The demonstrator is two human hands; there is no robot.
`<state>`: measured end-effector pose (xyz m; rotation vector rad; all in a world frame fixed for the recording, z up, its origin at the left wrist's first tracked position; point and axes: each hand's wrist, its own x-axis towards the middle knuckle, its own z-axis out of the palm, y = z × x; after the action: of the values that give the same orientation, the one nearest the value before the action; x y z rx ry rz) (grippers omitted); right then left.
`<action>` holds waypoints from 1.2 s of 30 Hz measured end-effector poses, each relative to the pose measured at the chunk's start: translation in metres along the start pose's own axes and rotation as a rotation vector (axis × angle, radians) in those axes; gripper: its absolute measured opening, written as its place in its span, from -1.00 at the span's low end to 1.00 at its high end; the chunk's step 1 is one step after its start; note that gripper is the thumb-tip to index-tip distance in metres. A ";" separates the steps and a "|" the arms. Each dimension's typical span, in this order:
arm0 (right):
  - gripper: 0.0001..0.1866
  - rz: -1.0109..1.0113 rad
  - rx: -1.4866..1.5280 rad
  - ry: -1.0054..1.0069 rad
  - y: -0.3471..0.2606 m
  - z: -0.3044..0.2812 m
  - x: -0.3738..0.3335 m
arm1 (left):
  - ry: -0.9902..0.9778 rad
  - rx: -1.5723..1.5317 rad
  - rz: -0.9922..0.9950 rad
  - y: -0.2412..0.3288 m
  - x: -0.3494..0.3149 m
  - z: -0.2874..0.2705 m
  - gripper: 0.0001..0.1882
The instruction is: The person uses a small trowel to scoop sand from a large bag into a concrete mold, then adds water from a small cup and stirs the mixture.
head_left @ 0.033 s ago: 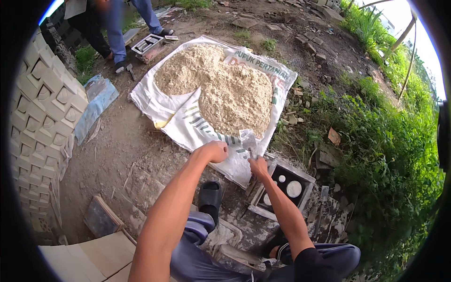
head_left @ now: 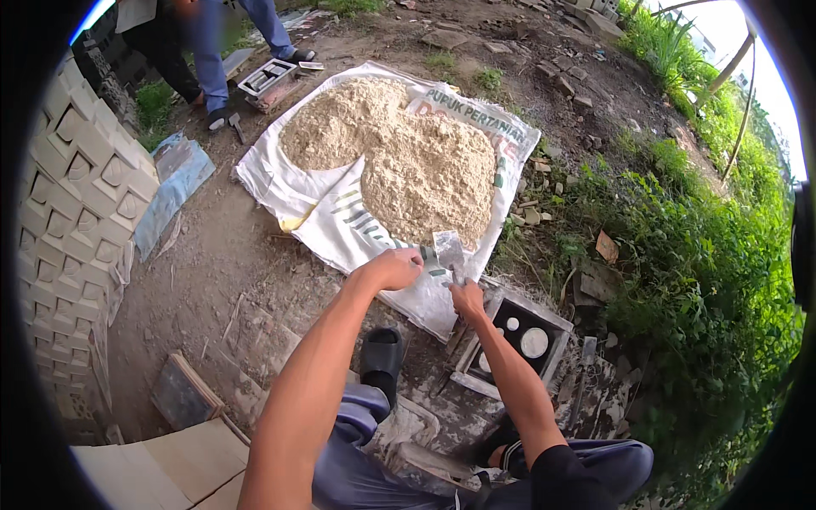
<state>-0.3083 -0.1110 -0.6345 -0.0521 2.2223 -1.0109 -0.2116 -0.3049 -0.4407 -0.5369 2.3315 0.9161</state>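
Observation:
My right hand is wrapped round the handle of a small trowel, its flat metal blade pointing away over the near edge of a white woven sack. Close by on the left, my left hand is closed, fingertips near the blade but apart from it. Whether it pinches anything is hidden. A heap of pale, crumbly mix covers much of the sack. Below my right forearm sits a square wooden mould with a dark inside and round white pieces, partly covered by the arm.
Stacked pale blocks rise at the left. A second flat-bladed tool lies right of the mould. Green plants fill the right side. At the far left another person stands by a tray-like mould. A dark board leans lower left.
My left hand has moved slightly right and away from me, closer to the trowel blade. The right hand and trowel have hardly moved.

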 end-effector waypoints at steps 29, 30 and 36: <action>-0.48 -0.240 -0.315 0.168 -0.057 -0.019 0.046 | 0.390 0.087 0.073 -0.042 -0.007 0.020 -0.65; -0.48 -0.248 -0.315 0.177 -0.057 -0.021 0.042 | 0.431 0.062 0.099 -0.040 -0.004 0.023 -0.64; -0.42 -0.385 -0.252 0.124 -0.041 -0.045 0.000 | 0.171 0.295 0.078 -0.010 0.006 0.031 -0.63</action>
<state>-0.3448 -0.1102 -0.5864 -0.5615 2.5014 -0.9416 -0.1998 -0.2905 -0.4684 -0.4175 2.5986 0.5609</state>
